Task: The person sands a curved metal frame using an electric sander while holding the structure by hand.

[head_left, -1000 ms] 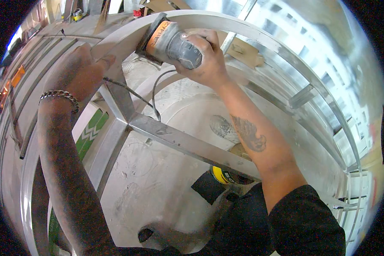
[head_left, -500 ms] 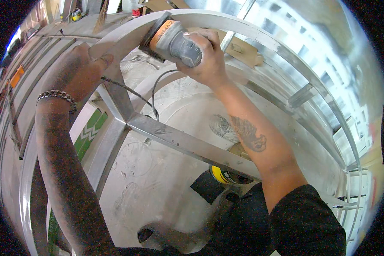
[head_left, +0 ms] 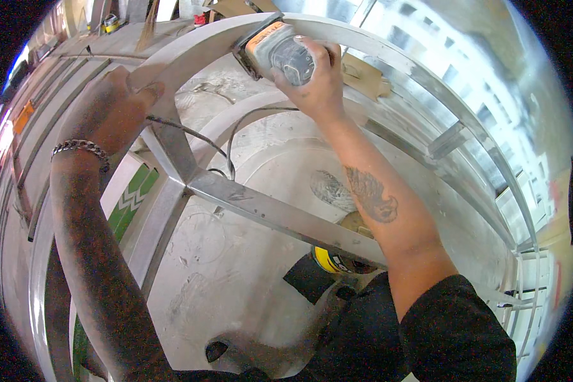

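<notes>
right hand (head_left: 315,86) grip closing around grinder (head_left: 280,54), tool sitting at its 11 o'clock on curved metal frame (head_left: 191,51) | left hand (head_left: 111,111) grip clasping frame, 9 o'clock of grinder

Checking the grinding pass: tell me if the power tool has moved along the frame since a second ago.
Yes. The power tool in the right hand has slid rightward along the curved top bar, away from the left hand.

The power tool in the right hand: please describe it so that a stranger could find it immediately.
Follow the large curved metal frame up to its top bar. There the right hand grips a stubby grey power tool, pressed against the bar. Its orange band sets it apart from the bare silver metal around it.
</notes>
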Available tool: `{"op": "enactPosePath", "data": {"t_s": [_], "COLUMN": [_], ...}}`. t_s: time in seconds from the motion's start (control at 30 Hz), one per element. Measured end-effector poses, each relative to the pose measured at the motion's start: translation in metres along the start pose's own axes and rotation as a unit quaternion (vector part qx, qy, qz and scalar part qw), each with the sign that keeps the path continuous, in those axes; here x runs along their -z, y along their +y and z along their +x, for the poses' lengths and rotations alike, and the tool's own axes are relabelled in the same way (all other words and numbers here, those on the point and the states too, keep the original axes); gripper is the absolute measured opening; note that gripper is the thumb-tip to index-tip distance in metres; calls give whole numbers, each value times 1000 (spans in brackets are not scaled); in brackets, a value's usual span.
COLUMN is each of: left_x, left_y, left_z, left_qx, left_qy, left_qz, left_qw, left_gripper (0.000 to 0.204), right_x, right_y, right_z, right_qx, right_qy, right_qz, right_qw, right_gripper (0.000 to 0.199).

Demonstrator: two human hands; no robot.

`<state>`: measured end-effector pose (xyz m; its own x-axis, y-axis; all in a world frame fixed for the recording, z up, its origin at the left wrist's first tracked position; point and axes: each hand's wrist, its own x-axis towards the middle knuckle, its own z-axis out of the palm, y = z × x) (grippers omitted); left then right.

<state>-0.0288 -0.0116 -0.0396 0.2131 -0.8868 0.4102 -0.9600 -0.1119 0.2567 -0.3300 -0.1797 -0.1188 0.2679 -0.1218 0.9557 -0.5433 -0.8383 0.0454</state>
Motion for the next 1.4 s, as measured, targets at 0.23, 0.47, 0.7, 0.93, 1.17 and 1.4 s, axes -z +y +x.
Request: {"op": "enactPosePath", "data": {"t_s": [0.23,0.47,0.7,0.93,1.17,1.4], "left_x": [8,13,8,-4,6,1], "left_y": [6,15,6,-3,4,-1], "left_z": [-7,-5,-4,2,-1,2], "left_qx": [20,-17,26,6,27,5], "left_qy": [-9,-23,-29,-16,-26,-29], "left_qz": [-16,44,9,38,7,19], "left_qw": [1000,999,999,999,999,999], "left_gripper": [56,57,57,59,62,62], "right_x": [2,3,-6,-7,-7,-4], "right_y": [12,19,20,11,-6,-14], "right_z": [-6,-9,-13,-10,-3,1], "right_qx": [-34,-94,-151,-66,-5,9], "right_qy": [5,37,67,53,41,14], "right_qz": [-50,-89,-85,-43,4,35], "right_qw": [998,991,982,995,999,999], "right_gripper": [77,75,82,78,76,77]}}
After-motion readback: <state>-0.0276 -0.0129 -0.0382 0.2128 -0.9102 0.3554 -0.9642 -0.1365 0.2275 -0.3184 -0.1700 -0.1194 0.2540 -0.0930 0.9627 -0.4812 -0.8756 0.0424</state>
